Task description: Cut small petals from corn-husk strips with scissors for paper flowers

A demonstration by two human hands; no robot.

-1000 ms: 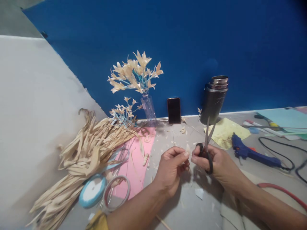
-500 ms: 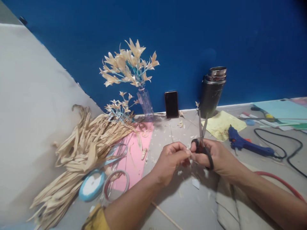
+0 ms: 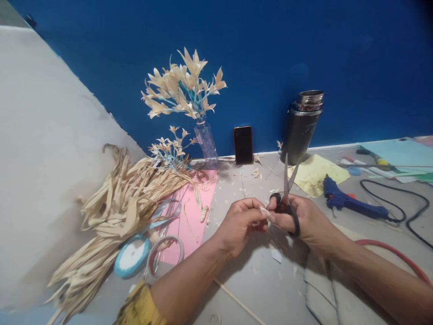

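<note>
My left hand (image 3: 238, 225) pinches a small pale piece (image 3: 265, 211), likely a bit of dried husk, though it is too small to be sure. My right hand (image 3: 313, 223) keeps a pair of black-handled scissors (image 3: 286, 180) looped on its fingers, blades apart and pointing up and away. The right thumb and fingertips meet the left fingertips at the same pale piece. White scraps and a folded white bit of paper (image 3: 276, 255) lie on the tiled surface below the hands.
On the left lie dried husks (image 3: 135, 198), a blue ribbon spool (image 3: 144, 255), a tape roll (image 3: 181, 248) and pink paper (image 3: 189, 230). Husk flowers (image 3: 189, 85) stand in a plastic bottle (image 3: 205, 142). Behind are a phone (image 3: 243, 145) and a flask (image 3: 301, 131); right, a blue glue gun (image 3: 355, 205) and its cord.
The pale piece shows more between the fingertips, and the fingers have shifted slightly around it. The scissors stay in the right hand. The whole view has moved a little.
</note>
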